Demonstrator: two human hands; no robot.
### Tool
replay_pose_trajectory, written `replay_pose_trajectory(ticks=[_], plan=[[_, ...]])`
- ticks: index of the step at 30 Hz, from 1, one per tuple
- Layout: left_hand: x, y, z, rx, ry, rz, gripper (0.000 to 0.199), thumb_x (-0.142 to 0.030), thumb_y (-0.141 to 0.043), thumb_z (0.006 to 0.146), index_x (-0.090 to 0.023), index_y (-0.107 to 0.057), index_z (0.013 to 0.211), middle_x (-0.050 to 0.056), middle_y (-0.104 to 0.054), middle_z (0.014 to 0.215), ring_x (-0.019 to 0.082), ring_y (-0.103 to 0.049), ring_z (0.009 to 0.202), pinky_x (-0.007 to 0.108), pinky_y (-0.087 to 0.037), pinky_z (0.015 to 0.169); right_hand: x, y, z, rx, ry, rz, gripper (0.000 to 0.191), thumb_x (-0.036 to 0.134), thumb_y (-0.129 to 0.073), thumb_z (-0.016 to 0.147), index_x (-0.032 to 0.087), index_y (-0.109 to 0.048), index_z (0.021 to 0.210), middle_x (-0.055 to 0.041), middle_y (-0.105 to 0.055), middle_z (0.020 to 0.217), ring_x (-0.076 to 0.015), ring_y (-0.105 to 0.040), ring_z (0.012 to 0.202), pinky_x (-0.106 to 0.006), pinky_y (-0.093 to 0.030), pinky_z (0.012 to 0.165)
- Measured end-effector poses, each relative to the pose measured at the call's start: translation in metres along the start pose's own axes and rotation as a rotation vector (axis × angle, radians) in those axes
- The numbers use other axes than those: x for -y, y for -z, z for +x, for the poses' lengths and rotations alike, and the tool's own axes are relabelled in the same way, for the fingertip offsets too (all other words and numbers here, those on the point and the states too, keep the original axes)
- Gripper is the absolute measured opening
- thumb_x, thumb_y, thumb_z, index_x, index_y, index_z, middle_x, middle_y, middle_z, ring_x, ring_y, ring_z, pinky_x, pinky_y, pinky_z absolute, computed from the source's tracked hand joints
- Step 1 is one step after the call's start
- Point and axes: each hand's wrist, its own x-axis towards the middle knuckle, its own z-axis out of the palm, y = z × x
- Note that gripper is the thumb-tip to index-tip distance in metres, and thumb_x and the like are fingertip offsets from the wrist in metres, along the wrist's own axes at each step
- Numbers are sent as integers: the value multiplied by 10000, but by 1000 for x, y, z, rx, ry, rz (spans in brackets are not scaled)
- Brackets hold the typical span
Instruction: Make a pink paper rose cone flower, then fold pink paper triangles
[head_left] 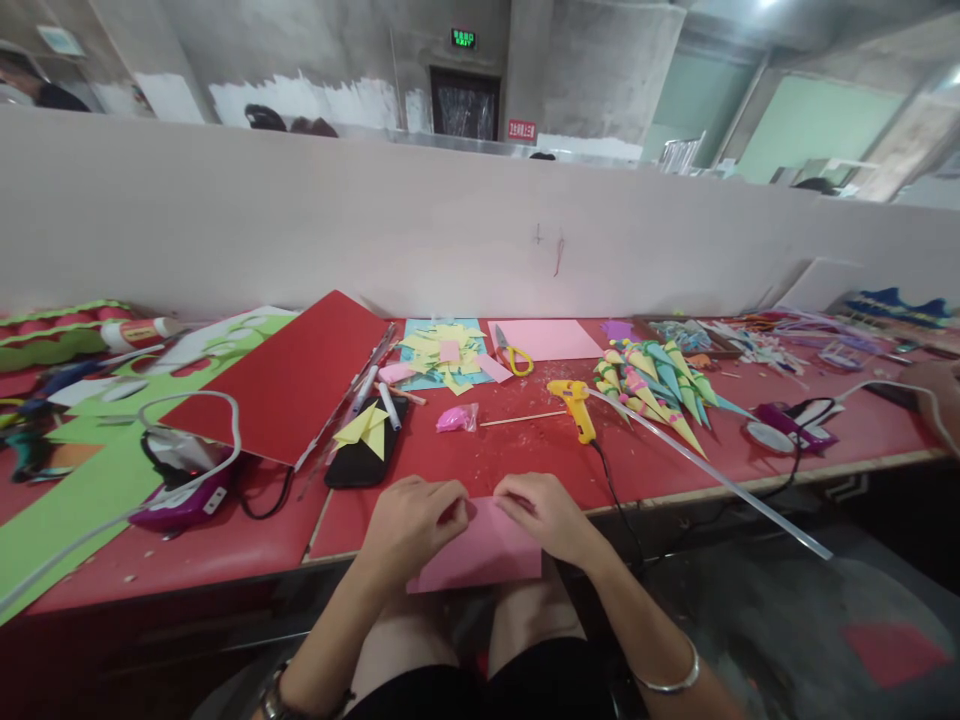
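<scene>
A sheet of pink paper [487,555] hangs over the front edge of the red table, above my lap. My left hand [420,525] pinches its upper left part between thumb and fingers. On the upper right part, my right hand [546,515] is closed with thumb and fingertips together on the paper. Beyond my hands lie a small bag of bright pink material [456,418] and a thin wooden stick [523,418]. A yellow glue gun [574,408] rests to the right of the stick, with a long clear glue stick [712,470] extending from it.
Yellow-handled scissors [517,360] lie by a pile of yellow paper strips [442,345]. At right are paper cones [660,385] and a purple power strip [795,425]. Left are a black phone [360,460], red card [285,380] and another purple power strip [184,505]. A person's hand [934,395] shows far right.
</scene>
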Motion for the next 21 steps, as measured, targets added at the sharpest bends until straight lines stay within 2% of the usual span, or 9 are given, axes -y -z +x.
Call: replay_pose_trajectory(ticks=[3, 7, 10, 12, 14, 18, 21], plan=[[15, 4, -8, 36, 55, 7, 166, -161, -453, 720, -215, -552, 599, -32, -631, 525, 126, -524, 471, 233, -305, 491, -5, 6, -4, -21, -22, 36, 227, 265, -422, 880, 182, -564, 724, 11, -586, 663, -112, -518, 612, -205, -340, 576], [38, 7, -20, 79, 239, 63, 175, -207, -430, 738, -218, -553, 614, -30, -593, 482, 138, -548, 476, 221, -296, 453, -14, 15, -9, -58, -61, 35, 226, 273, -425, 874, 178, -570, 729, 4, -590, 662, -119, -522, 605, -208, -341, 560], [43, 7, -23, 37, 382, -60, 207, -255, -373, 799, -213, -564, 732, -19, -633, 578, 142, -591, 542, 209, -373, 490, -16, 18, -9, -47, -63, 10, 227, 270, -426, 875, 180, -574, 729, -2, -596, 672, -126, -523, 617, -216, -345, 570], [37, 6, -20, 1, 363, -239, 234, -308, -361, 829, -195, -560, 876, 20, -674, 770, 149, -626, 693, 218, -442, 612, -14, 17, -7, -11, -32, -15, 229, 265, -428, 879, 188, -575, 722, -1, -603, 682, -130, -523, 639, -222, -351, 602], [29, 4, -17, 44, 270, -380, 268, -342, -405, 825, -181, -548, 984, 51, -671, 911, 158, -622, 807, 234, -453, 705, -11, 15, -5, 13, 0, -39, 228, 259, -429, 883, 193, -575, 721, 3, -606, 684, -130, -519, 654, -227, -355, 629], [15, -1, -14, 254, 131, -398, 277, -297, -369, 866, -197, -606, 765, 10, -688, 716, 146, -611, 639, 231, -416, 617, -9, 12, -3, -3, 44, -107, 203, 233, -436, 882, 191, -573, 738, 1, -609, 706, -132, -516, 685, -243, -368, 678], [9, -2, -13, 305, 95, -301, 319, -251, -347, 883, -195, -606, 704, -1, -675, 621, 136, -585, 539, 232, -367, 562, -5, 6, -1, -72, 93, -269, 135, 199, -480, 845, 196, -584, 759, -21, -621, 815, -158, -514, 796, -332, -328, 862]])
